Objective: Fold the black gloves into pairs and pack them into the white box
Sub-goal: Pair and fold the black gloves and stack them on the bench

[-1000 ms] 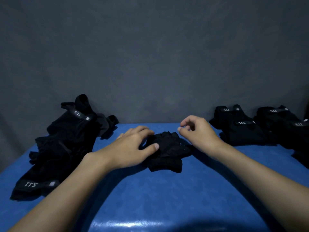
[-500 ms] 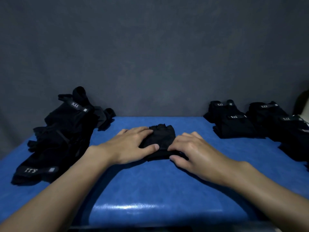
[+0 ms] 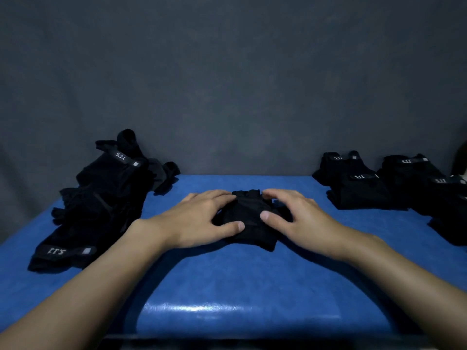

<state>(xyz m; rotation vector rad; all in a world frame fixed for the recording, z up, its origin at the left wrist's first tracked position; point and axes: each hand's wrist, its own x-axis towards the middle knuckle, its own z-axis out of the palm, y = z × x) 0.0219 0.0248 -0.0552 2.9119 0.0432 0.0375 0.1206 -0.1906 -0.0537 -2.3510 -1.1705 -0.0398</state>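
A folded black glove pair [image 3: 249, 219] lies in the middle of the blue table [image 3: 242, 279]. My left hand [image 3: 202, 218] lies flat on its left side, fingers straight and thumb pressing the near edge. My right hand [image 3: 295, 215] rests on its right side, its fingers arched over the far edge and its thumb lying on top. A loose pile of black gloves [image 3: 101, 198] with "5.11" straps sits at the left. Folded glove stacks [image 3: 358, 188] stand at the right. The white box is not clearly in view.
A second group of folded gloves [image 3: 427, 183] runs along the right edge of the table. A pale sliver [image 3: 461, 176] shows at the far right edge. A grey wall [image 3: 227, 84] stands right behind the table. Bare blue surface lies in front of my hands.
My right hand came down from above the glove's right side onto the glove, then shifted to arch over its far edge. My left hand stayed pressing the glove.
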